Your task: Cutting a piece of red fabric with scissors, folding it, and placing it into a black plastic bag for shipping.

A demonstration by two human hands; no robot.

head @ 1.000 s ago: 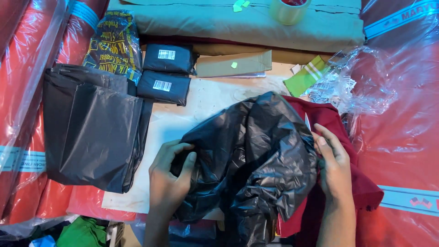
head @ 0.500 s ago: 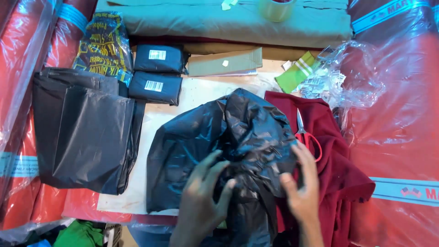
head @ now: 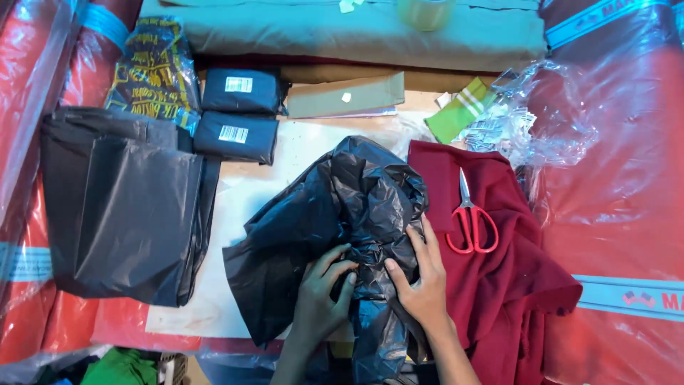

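since half a second ago both hands have slid lower and closer together on the crumpled black plastic bag (head: 335,214), and the view has shifted so the red-handled scissors (head: 470,217) now show in full on the maroon cloth (head: 520,271).

the bag lies in the middle of the work surface on a pale sheet of paper (head: 249,192), its long axis running from the upper right, near the cloth's edge, down toward the person, where it narrows into a gathered neck at the bottom edge of the view. the left hand (head: 320,299) presses on the bag's lower middle with fingers curled into the folds; the right hand (head: 424,285) lies just beside it, fingers spread flat over the plastic and thumb tucked toward the left hand. both hands bear on the bag; whether either truly pinches the plastic i cannot tell. most of the bag's bulk lies above the hands, away from the person.

what is inside the bag is hidden. left of it lies a flat stack of black bags (head: 121,214), and above that two dark sealed parcels (head: 239,114) with white labels. the scissors point away from the person, blades closed.
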